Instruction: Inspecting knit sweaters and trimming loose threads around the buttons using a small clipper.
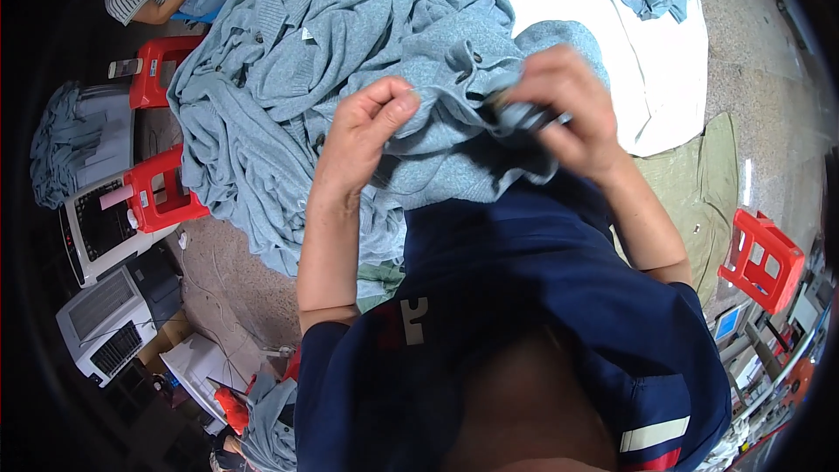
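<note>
Blue knit garment (454, 70) pinched by both hands, left hand (367, 127) & right hand (568, 109); fingertips partly hidden.

A small white label (308, 33) is showing on the blue knit pile, a phone (125, 68) is lying screen-up on a red stool (157, 70), and a small blue screen (727, 323) is glowing at right.

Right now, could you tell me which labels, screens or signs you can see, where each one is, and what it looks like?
Garment label: small white tag sewn on the blue knit pile, upper centre.
Phone: on a red stool at far left, flat rectangle, pale screen.
Small screen: lower right among equipment, glowing blue rectangle.
Pink tag: on the grey machine at left, narrow strip.
</note>
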Motion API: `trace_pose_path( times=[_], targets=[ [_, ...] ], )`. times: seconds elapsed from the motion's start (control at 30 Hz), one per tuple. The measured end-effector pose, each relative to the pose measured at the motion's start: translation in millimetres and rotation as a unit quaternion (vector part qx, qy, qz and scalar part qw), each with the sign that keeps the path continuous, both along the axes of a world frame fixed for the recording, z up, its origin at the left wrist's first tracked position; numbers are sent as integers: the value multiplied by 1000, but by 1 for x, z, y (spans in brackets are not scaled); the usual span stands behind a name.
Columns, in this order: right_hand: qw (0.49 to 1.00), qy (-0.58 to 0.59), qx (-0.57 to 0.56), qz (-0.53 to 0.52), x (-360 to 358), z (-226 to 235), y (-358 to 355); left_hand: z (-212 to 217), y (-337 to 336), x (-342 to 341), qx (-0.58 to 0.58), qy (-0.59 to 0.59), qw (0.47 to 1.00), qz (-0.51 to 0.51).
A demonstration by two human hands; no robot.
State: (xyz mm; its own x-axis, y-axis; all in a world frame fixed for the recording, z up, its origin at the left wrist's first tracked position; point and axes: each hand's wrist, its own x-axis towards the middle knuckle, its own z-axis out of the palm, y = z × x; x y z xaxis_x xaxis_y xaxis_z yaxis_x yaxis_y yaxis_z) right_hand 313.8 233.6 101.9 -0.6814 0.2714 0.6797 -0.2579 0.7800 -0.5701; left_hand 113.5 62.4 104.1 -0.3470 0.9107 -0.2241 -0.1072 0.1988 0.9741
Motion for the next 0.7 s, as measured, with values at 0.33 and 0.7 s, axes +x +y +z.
trace_pose_path(
  times=[0.33,0.7],
  targets=[
    [998,51,30,-13,-36,-13,-42,11,1,37,77,-27,991,105],
    [891,-170,-413,80,-36,-5,-41,5,-6,27,131,187,973,29]
  ],
)
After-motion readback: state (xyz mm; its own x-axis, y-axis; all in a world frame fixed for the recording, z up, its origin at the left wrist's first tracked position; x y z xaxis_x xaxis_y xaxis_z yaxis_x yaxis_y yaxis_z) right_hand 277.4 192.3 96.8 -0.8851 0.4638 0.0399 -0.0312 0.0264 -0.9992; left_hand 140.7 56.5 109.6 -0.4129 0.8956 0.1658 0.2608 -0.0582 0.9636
